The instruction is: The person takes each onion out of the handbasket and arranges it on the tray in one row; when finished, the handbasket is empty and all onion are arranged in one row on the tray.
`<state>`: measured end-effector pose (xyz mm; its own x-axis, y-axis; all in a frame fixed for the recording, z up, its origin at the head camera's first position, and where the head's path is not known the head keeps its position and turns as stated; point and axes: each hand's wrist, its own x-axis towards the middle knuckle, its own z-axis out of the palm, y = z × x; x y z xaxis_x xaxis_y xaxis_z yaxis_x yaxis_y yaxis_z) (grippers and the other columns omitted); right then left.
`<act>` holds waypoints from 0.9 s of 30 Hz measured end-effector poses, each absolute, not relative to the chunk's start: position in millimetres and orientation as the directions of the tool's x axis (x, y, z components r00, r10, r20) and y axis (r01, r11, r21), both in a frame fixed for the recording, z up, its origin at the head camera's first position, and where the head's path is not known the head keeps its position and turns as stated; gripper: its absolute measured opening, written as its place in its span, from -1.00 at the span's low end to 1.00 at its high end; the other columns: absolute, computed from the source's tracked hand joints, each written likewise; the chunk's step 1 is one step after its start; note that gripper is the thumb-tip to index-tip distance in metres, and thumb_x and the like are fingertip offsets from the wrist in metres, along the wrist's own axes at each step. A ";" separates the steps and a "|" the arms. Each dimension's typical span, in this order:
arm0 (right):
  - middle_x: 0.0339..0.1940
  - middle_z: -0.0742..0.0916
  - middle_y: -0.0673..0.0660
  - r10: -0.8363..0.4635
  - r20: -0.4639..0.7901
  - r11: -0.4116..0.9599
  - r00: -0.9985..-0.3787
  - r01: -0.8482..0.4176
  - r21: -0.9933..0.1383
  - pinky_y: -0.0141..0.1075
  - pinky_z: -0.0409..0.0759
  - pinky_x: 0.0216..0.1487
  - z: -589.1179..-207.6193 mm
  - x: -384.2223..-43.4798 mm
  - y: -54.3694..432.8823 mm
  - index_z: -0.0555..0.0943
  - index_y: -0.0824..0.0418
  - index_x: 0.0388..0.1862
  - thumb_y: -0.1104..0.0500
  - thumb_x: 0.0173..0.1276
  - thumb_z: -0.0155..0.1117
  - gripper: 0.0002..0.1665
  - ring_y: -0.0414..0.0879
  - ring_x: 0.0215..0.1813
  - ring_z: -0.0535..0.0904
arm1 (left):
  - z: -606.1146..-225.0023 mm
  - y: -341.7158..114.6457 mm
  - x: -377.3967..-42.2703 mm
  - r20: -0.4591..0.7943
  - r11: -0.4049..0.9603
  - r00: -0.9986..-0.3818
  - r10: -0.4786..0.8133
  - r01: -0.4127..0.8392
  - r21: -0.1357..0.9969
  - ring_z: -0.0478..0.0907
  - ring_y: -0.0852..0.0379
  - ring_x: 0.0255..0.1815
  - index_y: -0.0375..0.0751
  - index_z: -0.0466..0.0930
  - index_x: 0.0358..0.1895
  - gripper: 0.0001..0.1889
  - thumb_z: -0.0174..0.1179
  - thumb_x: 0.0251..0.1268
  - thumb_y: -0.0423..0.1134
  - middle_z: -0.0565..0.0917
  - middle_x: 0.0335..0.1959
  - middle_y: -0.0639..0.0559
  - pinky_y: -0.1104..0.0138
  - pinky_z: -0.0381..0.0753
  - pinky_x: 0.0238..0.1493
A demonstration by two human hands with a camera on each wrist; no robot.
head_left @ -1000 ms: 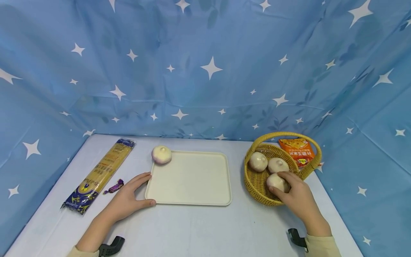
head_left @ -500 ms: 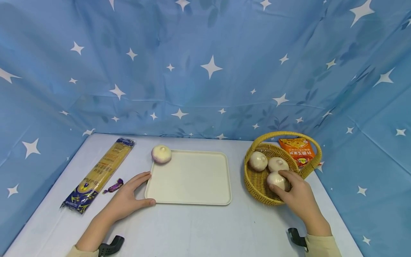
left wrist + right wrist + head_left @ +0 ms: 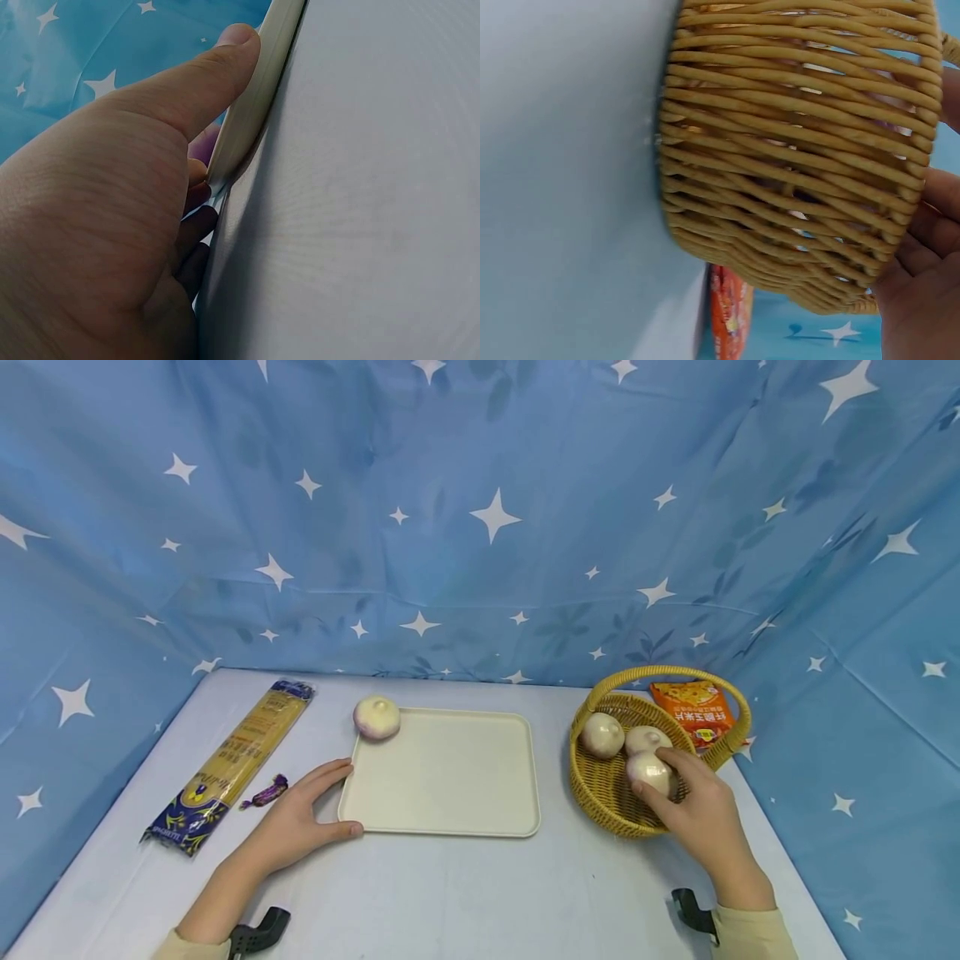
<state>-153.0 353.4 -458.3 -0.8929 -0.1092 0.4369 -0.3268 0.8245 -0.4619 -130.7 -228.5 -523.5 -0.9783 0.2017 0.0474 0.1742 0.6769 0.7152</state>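
My left hand (image 3: 302, 821) grips the left end of a cream rectangular tray (image 3: 480, 827), its thumb at the near corner and its fingers at the left edge. In the left wrist view the thumb lies against the tray's rim (image 3: 251, 105). My right hand (image 3: 699, 806) reaches into a wicker basket (image 3: 600, 806) and holds a pale onion (image 3: 648, 772) between thumb and fingers. Two more onions lie in the basket: one at the left (image 3: 602, 736) and one behind the held onion (image 3: 647, 738). In the right wrist view the basket's woven side (image 3: 795, 150) hides the onions.
Another onion (image 3: 377, 717), purple-bottomed, sits at the tray's far left corner. Left of the tray lie a spaghetti packet (image 3: 232, 764) and a purple wrapped candy (image 3: 266, 792). An orange snack bag (image 3: 693, 710) lies behind the basket, whose handle (image 3: 660, 673) arches high.
My right hand has risen slightly with its onion, which shifts a little up and right and now overlaps the one behind. The left hand and tray have not moved.
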 end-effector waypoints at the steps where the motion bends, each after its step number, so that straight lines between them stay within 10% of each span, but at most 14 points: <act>1: 0.26 0.73 0.40 -0.109 0.440 0.823 -0.892 -0.329 -0.463 0.42 0.68 0.08 -456.8 -152.5 353.3 0.64 0.41 0.33 0.14 0.30 0.71 -0.29 0.44 0.25 0.66 | -523.8 -228.4 -130.8 0.047 0.675 -0.978 0.202 0.174 0.717 0.19 -0.36 0.70 -0.16 0.41 0.65 0.15 0.62 0.05 0.37 0.34 0.70 -0.11 -0.38 0.21 0.62; 8: 0.27 0.74 0.35 -0.116 0.486 0.819 -0.867 -0.360 -0.447 0.30 0.71 0.03 -446.6 -149.8 350.0 0.67 0.37 0.33 0.17 0.25 0.75 -0.28 0.38 0.23 0.69 | -523.0 -227.9 -130.7 0.045 0.675 -0.978 0.204 0.174 0.717 0.19 -0.36 0.70 -0.18 0.40 0.65 0.15 0.61 0.05 0.37 0.33 0.71 -0.12 -0.38 0.22 0.62; 16: 0.28 0.76 0.30 -0.141 0.548 0.806 -0.825 -0.417 -0.421 -0.77 0.31 0.14 -435.6 -146.6 340.5 0.70 0.37 0.31 0.22 0.16 0.78 -0.26 0.33 0.25 0.71 | -522.7 -228.8 -129.6 0.045 0.669 -0.977 0.206 0.175 0.722 0.18 -0.37 0.71 -0.19 0.40 0.65 0.14 0.61 0.07 0.36 0.33 0.71 -0.13 -0.38 0.21 0.62; 27: 0.30 0.76 0.27 -0.169 0.582 0.781 -0.796 -0.468 -0.414 -0.82 0.28 0.22 -416.1 -140.6 318.0 0.70 0.36 0.31 0.24 0.14 0.79 -0.25 0.30 0.25 0.72 | -523.4 -229.6 -131.1 0.053 0.667 -0.976 0.213 0.185 0.722 0.18 -0.35 0.71 -0.18 0.40 0.66 0.14 0.62 0.07 0.35 0.33 0.71 -0.11 -0.37 0.21 0.63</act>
<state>-140.6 318.0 -416.1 -0.7958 -0.1688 0.5815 -0.4682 0.7805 -0.4142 -131.1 -229.6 -523.4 -0.9756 0.2130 0.0526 0.1846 0.6672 0.7216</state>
